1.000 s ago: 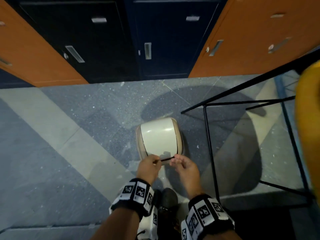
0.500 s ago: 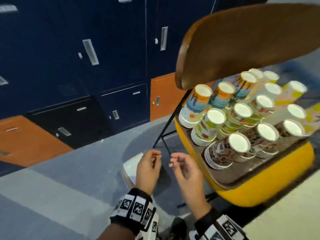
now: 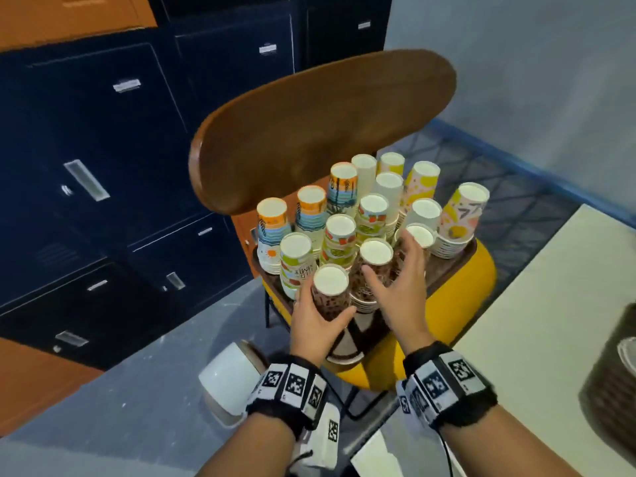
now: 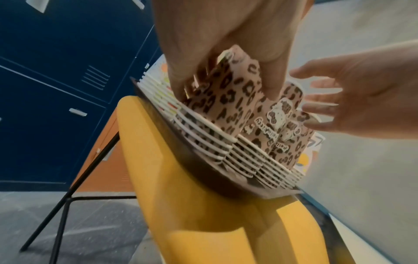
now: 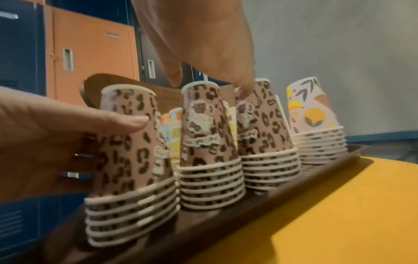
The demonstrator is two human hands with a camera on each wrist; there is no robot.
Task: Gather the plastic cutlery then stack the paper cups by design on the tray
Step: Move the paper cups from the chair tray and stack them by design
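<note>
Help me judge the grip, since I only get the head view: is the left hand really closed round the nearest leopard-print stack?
Observer: Yes. The right wrist view shows the left hand's thumb pressed across the side of the nearest leopard stack.
Operator: Is it off the tray?
Observer: It looks not; its lowest rim meets the tray, leaning slightly.
Operator: And the right hand?
Observer: The right hand is open; one fingertip touches the upper side of the third leopard stack.
</note>
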